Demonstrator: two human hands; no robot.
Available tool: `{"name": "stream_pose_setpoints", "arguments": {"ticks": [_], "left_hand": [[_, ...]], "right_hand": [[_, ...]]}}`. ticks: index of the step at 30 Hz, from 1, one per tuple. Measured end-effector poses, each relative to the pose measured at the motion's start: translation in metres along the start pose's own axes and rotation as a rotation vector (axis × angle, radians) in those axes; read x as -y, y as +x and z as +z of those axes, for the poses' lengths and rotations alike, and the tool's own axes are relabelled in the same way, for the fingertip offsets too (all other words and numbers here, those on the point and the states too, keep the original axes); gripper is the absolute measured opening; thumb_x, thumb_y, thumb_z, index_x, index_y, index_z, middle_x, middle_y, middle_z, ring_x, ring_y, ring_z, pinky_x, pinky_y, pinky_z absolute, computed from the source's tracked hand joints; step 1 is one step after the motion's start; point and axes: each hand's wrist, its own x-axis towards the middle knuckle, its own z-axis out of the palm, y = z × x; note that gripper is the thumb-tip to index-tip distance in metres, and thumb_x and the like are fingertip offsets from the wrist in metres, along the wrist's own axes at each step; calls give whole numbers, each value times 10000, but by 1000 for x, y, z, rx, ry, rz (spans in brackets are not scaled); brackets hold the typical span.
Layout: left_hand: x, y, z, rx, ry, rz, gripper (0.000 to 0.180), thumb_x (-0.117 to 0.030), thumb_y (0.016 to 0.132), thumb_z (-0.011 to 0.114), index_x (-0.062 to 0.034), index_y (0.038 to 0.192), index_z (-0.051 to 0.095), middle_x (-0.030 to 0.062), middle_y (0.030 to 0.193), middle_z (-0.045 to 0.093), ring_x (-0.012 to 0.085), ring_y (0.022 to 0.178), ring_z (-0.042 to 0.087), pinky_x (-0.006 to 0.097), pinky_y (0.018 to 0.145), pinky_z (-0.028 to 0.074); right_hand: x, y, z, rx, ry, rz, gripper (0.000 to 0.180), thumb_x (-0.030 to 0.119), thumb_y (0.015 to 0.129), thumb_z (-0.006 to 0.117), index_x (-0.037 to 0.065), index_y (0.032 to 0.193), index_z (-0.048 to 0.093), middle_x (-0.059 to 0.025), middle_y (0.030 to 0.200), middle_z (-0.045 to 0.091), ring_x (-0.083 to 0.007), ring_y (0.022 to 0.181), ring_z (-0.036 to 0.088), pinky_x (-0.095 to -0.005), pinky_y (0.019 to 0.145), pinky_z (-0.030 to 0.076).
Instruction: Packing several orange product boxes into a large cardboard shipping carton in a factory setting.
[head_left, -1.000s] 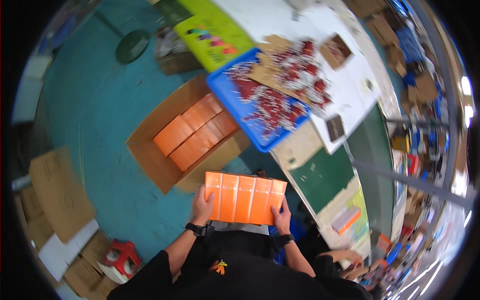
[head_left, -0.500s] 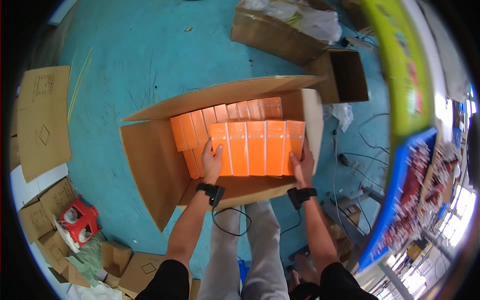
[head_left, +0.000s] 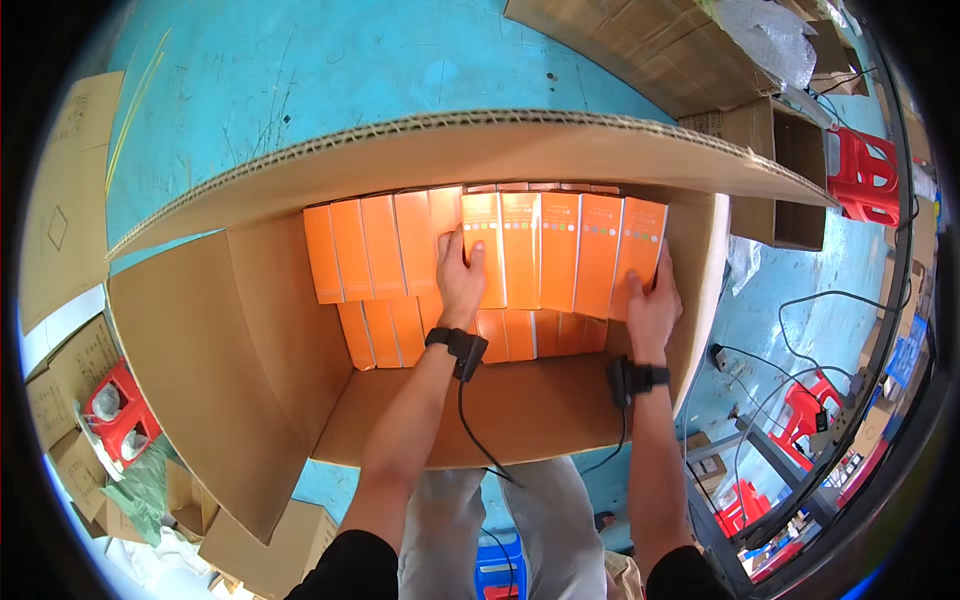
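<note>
Pressed together between my two hands is a row of several slim orange boxes (head_left: 560, 250), inside a large open carton (head_left: 450, 410). My left hand (head_left: 461, 277) grips the row's left end, thumb on the front face. At the other end my right hand (head_left: 655, 302) clasps the last box, close to the carton's right wall. More orange boxes (head_left: 370, 245) stand side by side to the left of my left hand. A lower layer of orange boxes (head_left: 385, 333) shows beneath both rows. Each wrist wears a black strap device with a cable.
A brown carton (head_left: 650, 50) with clear plastic lies beyond the far flap, a smaller open box (head_left: 797, 180) beside it. Red stools (head_left: 865, 175) and black cables (head_left: 790, 345) are on the right. Another red stool (head_left: 122, 415) and flattened cardboard (head_left: 65, 200) lie left.
My hands have moved the orange row farther into the carton, level with the boxes on its left. The view has shifted, and the carton now looks larger and closer.
</note>
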Motion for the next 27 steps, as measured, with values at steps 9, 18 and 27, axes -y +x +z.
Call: {"name": "stream_pose_setpoints", "arguments": {"ticks": [9, 18, 27], "left_hand": [[10, 15, 5, -169, 189, 249, 285, -52, 895, 412, 36, 1162, 461, 243, 977, 505, 423, 883, 504, 461, 741, 423], [-32, 21, 14, 344, 751, 782, 555, -230, 784, 626, -63, 1273, 426, 112, 1386, 343, 264, 1304, 284, 405, 1027, 293], [-24, 48, 44, 408, 855, 837, 582, -315, 830, 560, -89, 1332, 371, 86, 1425, 299, 239, 1313, 273, 394, 1038, 265]], "right_hand": [[-18, 46, 56, 182, 18, 297, 573, 316, 727, 677, 77, 1177, 415, -242, 949, 629, -431, 891, 592, -476, 787, 479], [46, 81, 43, 791, -608, 224, 488, 249, 790, 607, -38, 1151, 448, -207, 1053, 603, -374, 1005, 579, -432, 817, 496], [-17, 97, 75, 299, -189, -324, 518, 177, 780, 574, -45, 1227, 436, -241, 1308, 401, -394, 1222, 372, -435, 961, 383]]}}
